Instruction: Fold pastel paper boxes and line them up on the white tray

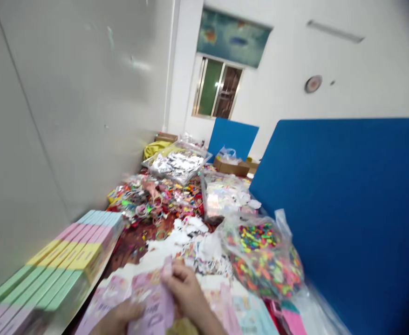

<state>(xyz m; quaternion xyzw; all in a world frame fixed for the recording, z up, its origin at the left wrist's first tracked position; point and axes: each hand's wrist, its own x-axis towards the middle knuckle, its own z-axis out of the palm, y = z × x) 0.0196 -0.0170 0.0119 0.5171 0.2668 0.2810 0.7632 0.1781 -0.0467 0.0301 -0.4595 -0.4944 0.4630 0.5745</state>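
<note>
My left hand [120, 316] grips the lower left side of a purple printed packet [150, 302], its thumb lying over the front. With fingers bent, my right hand [185, 288] pinches the packet's upper right edge. The packet looks thin, like paper or light card; motion blurs its print. Beneath and beside it lie more flat purple printed pieces [112, 298]. Pink printed pieces [216, 304] and light blue ones [249, 314] are to the right of my right hand.
Pastel boxes [68, 251] stand in rows at left, by a grey wall panel [51, 116]. A clear bag of bright small pieces [265, 265] sits at right before a blue partition [347, 200]. Farther back are a heap of colourful bits [155, 200] and clear trays [204, 204].
</note>
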